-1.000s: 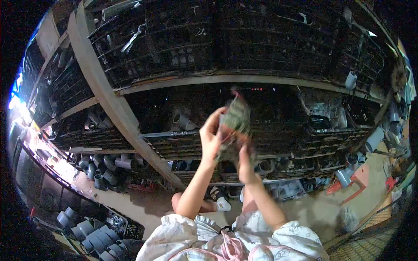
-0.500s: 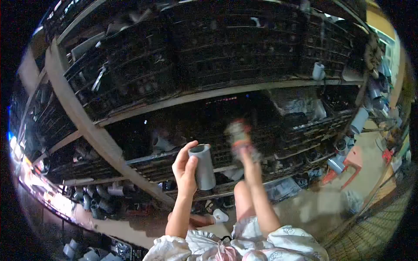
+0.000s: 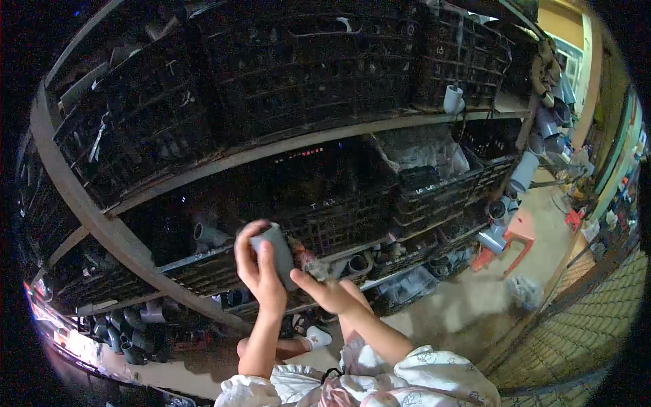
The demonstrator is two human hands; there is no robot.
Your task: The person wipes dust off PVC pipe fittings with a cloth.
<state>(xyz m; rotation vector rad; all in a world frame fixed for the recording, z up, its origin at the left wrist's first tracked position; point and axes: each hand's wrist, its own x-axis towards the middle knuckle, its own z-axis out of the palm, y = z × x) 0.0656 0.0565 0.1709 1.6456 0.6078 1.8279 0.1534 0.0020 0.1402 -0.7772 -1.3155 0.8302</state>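
My left hand [image 3: 261, 281] is wrapped round a short grey plastic pipe piece [image 3: 279, 252], which tilts to the left in front of the shelves. Against the pipe's right side, my right hand [image 3: 329, 293] presses a crumpled cloth [image 3: 312, 266] with reddish and pale patches. The cloth is partly hidden behind the right fingers and blurred. Both hands are close together, above my lap.
Dark crates [image 3: 319, 74] fill the shelves, divided by a long shelf beam [image 3: 271, 152]. A light grey elbow fitting [image 3: 453, 100] stands on the upper shelf. A red stool [image 3: 521, 237] and several grey pipes [image 3: 524, 171] are at right, near wire mesh [image 3: 576, 325].
My right hand has come left and down, bringing the cloth to the pipe. The pipe now leans more to the left. The camera has turned, so the shelves appear further left.
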